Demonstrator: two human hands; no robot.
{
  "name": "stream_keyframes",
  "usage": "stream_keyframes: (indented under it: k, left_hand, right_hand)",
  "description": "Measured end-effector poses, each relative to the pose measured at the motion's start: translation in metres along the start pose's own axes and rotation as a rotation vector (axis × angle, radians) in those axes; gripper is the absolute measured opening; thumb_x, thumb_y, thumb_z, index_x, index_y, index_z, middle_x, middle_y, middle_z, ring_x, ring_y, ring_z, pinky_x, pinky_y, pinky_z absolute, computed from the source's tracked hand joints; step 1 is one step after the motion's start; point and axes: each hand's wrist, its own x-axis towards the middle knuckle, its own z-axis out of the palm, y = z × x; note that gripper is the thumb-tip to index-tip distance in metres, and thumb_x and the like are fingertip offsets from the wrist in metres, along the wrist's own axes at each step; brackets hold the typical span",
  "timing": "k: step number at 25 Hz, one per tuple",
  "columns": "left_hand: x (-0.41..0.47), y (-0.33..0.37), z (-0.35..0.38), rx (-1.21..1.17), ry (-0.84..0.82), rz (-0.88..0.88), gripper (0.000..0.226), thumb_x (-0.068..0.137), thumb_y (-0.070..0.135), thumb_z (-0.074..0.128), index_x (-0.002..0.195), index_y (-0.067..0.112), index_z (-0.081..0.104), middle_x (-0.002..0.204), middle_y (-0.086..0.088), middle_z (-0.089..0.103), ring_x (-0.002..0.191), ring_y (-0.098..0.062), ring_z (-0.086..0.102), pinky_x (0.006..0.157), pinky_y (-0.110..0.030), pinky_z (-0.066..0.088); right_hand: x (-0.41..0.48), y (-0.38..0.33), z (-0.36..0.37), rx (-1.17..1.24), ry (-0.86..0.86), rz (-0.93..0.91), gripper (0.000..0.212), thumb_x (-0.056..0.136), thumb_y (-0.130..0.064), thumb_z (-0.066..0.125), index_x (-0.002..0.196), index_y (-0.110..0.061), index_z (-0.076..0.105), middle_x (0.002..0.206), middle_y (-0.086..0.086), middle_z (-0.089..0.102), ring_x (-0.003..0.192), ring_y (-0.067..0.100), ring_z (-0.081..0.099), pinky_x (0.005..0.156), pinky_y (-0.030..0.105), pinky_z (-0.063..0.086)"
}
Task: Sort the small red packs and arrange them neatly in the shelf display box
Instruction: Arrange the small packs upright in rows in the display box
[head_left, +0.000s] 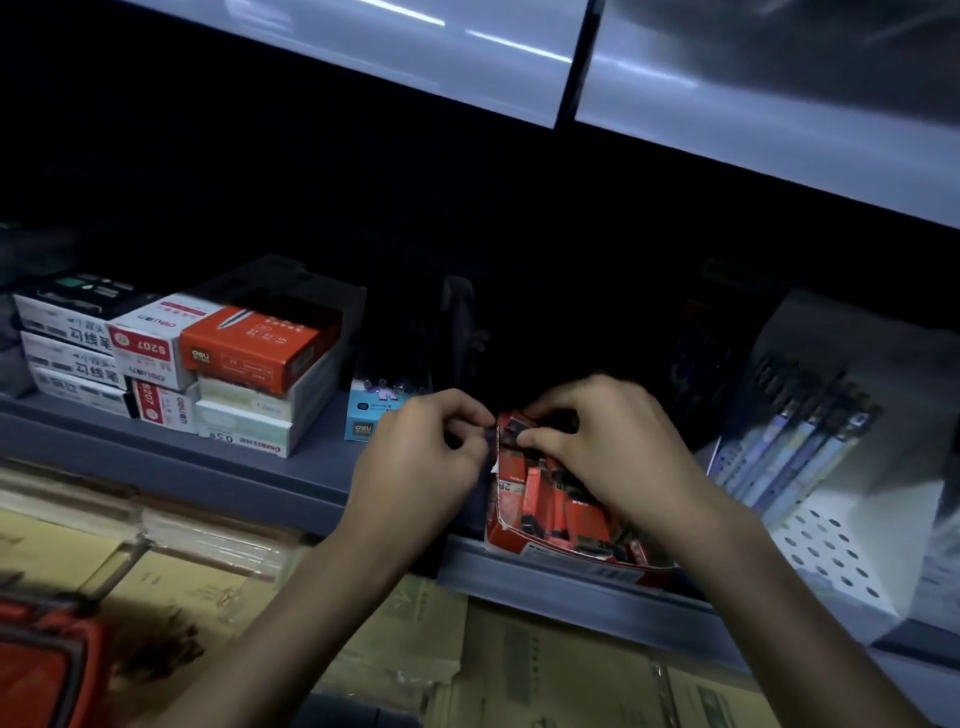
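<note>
Box: a red display box (503, 531) sits at the front edge of the shelf (270, 467), its long side running away from the person.
Packs: small red packs (550, 506) lie in the box, some on edge in a rough row and some askew; those at the back end are under the right hand.
Left hand: the left hand (421, 457) is at the box's left wall near the back corner. Its fingers (467, 415) are curled, and thumb and forefinger pinch that wall.
Right hand: the right hand (608, 441) reaches over the box. Its fingers (545, 441) are curled down and pinch one pack at the back end.
Left of box: a small blue box (366, 415) stands close by, with stacked stationery boxes (249, 348) further left.
Right of box: a white rack of pens (810, 447).
Below shelf: flattened cardboard (519, 665) and a red basket (47, 670) at lower left.
</note>
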Motion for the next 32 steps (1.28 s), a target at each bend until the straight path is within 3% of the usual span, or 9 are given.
stream_keyframes:
  k: [5, 8, 11, 14, 16, 19, 24, 29, 32]
  left_hand:
    - [-0.001, 0.005, 0.001, 0.026, 0.035, 0.009, 0.012, 0.091, 0.029, 0.067, 0.093, 0.04, 0.07, 0.076, 0.019, 0.07, 0.06, -0.002, 0.06, 0.063, -0.033, 0.054]
    - [0.001, 0.009, 0.007, 0.041, 0.021, 0.013, 0.005, 0.09, 0.039, 0.071, 0.094, 0.042, 0.071, 0.078, 0.02, 0.07, 0.06, -0.002, 0.061, 0.06, -0.03, 0.052]
    - [0.005, 0.015, 0.009, -0.062, -0.028, 0.08, 0.022, 0.086, 0.044, 0.072, 0.108, 0.043, 0.071, 0.087, 0.018, 0.071, 0.056, -0.002, 0.054, 0.057, -0.031, 0.049]
    - [0.004, 0.026, 0.006, -0.261, -0.053, 0.062, 0.013, 0.091, 0.029, 0.077, 0.104, 0.029, 0.077, 0.085, 0.003, 0.076, 0.06, -0.019, 0.061, 0.059, -0.041, 0.052]
    - [0.004, 0.026, 0.002, -0.36, 0.042, -0.011, 0.005, 0.092, 0.023, 0.076, 0.095, 0.021, 0.079, 0.082, -0.005, 0.078, 0.071, -0.027, 0.071, 0.065, -0.039, 0.057]
    - [0.004, 0.017, -0.002, -0.454, 0.194, -0.088, 0.008, 0.092, 0.018, 0.076, 0.088, 0.011, 0.078, 0.08, -0.005, 0.078, 0.07, -0.002, 0.069, 0.063, -0.013, 0.051]
    - [0.001, 0.016, 0.001, -0.511, 0.214, -0.116, 0.01, 0.092, 0.017, 0.075, 0.086, 0.009, 0.077, 0.083, -0.012, 0.076, 0.067, -0.002, 0.064, 0.062, -0.013, 0.047]
    - [0.003, 0.017, 0.002, -0.52, 0.192, -0.139, 0.01, 0.093, 0.021, 0.074, 0.086, 0.015, 0.076, 0.079, -0.008, 0.075, 0.067, -0.01, 0.063, 0.061, -0.026, 0.049]
    - [0.004, 0.016, 0.002, -0.51, 0.197, -0.128, 0.008, 0.095, 0.018, 0.072, 0.089, 0.013, 0.074, 0.074, -0.002, 0.076, 0.06, -0.007, 0.063, 0.059, -0.022, 0.051]
  right_hand:
    - [-0.01, 0.011, -0.002, 0.164, 0.182, 0.016, 0.024, 0.098, -0.032, 0.065, 0.12, -0.031, 0.075, 0.115, -0.018, 0.074, 0.109, 0.004, 0.066, 0.087, 0.017, 0.049]
    - [-0.023, 0.016, -0.006, 0.32, 0.303, 0.042, 0.02, 0.098, -0.026, 0.067, 0.114, -0.03, 0.077, 0.095, -0.03, 0.069, 0.092, -0.012, 0.063, 0.081, 0.006, 0.048]
    - [-0.027, 0.013, -0.009, 0.471, 0.271, 0.027, 0.018, 0.097, -0.028, 0.067, 0.112, -0.031, 0.078, 0.089, -0.036, 0.065, 0.092, -0.023, 0.059, 0.079, -0.001, 0.043]
    - [-0.02, 0.007, -0.011, 0.626, 0.179, 0.038, 0.017, 0.095, -0.028, 0.07, 0.11, -0.034, 0.077, 0.09, -0.025, 0.074, 0.091, -0.013, 0.066, 0.079, 0.007, 0.049]
    - [-0.014, 0.007, -0.011, 0.665, 0.178, 0.094, 0.016, 0.093, -0.028, 0.073, 0.107, -0.035, 0.076, 0.088, -0.017, 0.076, 0.084, -0.007, 0.069, 0.076, 0.012, 0.053]
    - [-0.006, 0.01, -0.009, 0.434, 0.091, 0.121, 0.015, 0.09, -0.033, 0.075, 0.104, -0.037, 0.073, 0.095, -0.02, 0.073, 0.086, -0.009, 0.065, 0.073, 0.006, 0.046]
    - [0.008, -0.006, -0.001, 0.133, -0.207, 0.018, 0.044, 0.088, -0.028, 0.077, 0.129, -0.036, 0.067, 0.139, -0.014, 0.06, 0.131, 0.009, 0.053, 0.107, 0.025, 0.043]
    - [0.02, -0.007, 0.0, 0.039, -0.227, 0.135, 0.038, 0.085, -0.046, 0.077, 0.121, -0.038, 0.066, 0.119, -0.008, 0.067, 0.11, 0.015, 0.063, 0.093, 0.032, 0.053]
    - [0.019, 0.002, -0.005, 0.127, -0.182, 0.172, 0.022, 0.095, -0.041, 0.067, 0.116, -0.039, 0.068, 0.105, -0.013, 0.063, 0.099, 0.011, 0.061, 0.081, 0.025, 0.048]
